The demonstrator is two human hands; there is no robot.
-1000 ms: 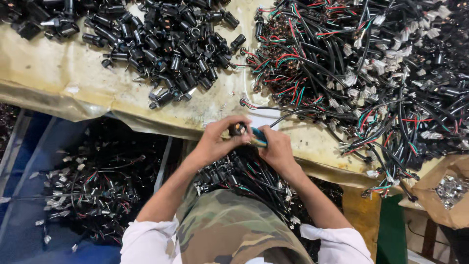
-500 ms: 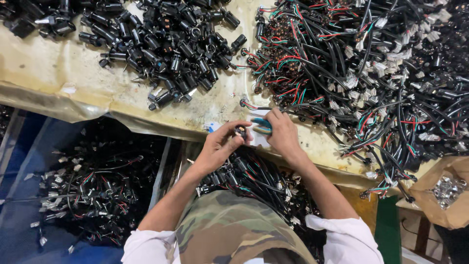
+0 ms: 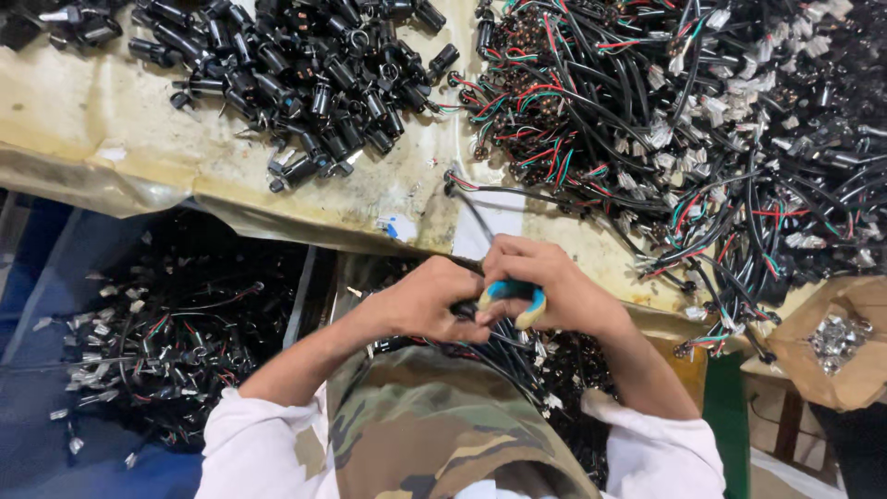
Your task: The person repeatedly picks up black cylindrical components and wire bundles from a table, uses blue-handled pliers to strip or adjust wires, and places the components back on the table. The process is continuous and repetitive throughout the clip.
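My right hand (image 3: 554, 291) is closed around a small tool with blue and yellow handles (image 3: 514, 298) at the table's front edge. My left hand (image 3: 432, 300) meets it from the left, fingers pinched on a black cable end at the tool's tip. That black cable (image 3: 471, 205) runs from my hands up across the table toward the wire pile. Both hands hover over my lap, which has camouflage cloth (image 3: 434, 434) on it.
A heap of black cylindrical connectors (image 3: 296, 74) lies at the back left of the plastic-covered table (image 3: 111, 129). A large tangle of black cables with coloured wires (image 3: 702, 129) fills the right. Finished cables lie in a bin (image 3: 166, 342) at lower left. A brown bag of metal parts (image 3: 836, 337) stands at right.
Both hands have drawn back from the table surface toward my lap, staying together on the tool and cable. The view has shifted slightly.
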